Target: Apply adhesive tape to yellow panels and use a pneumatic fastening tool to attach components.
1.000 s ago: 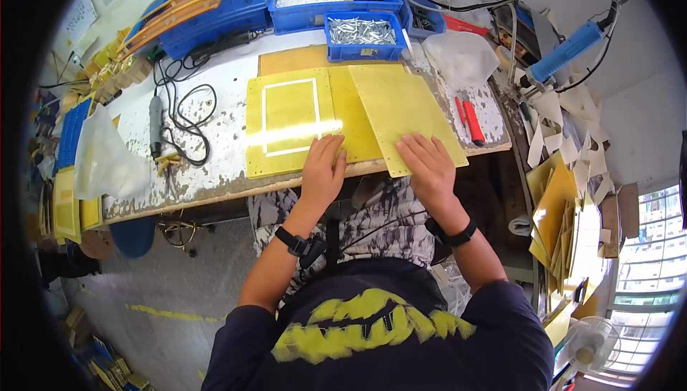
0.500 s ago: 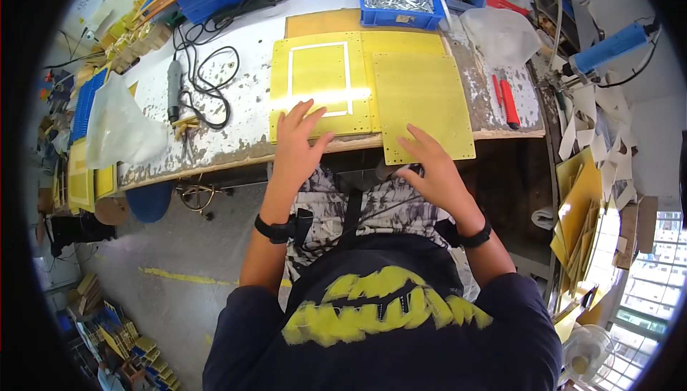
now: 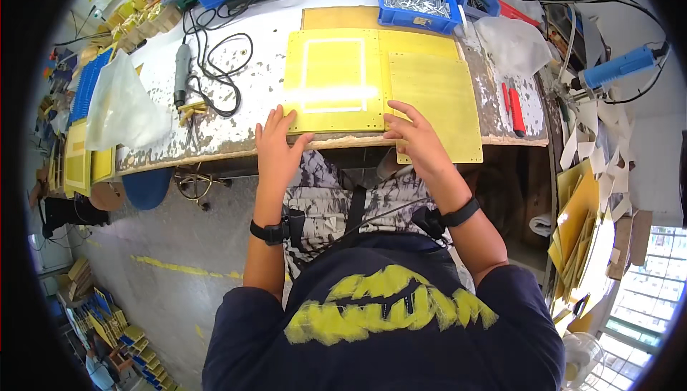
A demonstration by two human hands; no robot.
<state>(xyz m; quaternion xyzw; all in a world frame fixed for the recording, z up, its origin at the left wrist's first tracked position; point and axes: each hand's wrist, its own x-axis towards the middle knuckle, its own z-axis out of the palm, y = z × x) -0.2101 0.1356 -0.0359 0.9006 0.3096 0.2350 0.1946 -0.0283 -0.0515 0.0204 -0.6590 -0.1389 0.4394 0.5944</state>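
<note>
Grip L (image 3: 278,156) splayed, empty, nr white-lined panel (image 3: 335,72); R grip (image 3: 424,142) ditto, nr plain panel (image 3: 440,101)

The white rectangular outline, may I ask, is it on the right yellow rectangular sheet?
No, the white outline marks the left yellow sheet.

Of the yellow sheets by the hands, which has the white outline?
The leftmost sheet, nearest the left hand; the sheets to its right show none.

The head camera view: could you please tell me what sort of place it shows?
Probably a small workshop: a worn white workbench carries yellow sheets with small holes, a blue bin full of small metal pieces, and a corded hand tool.
</note>
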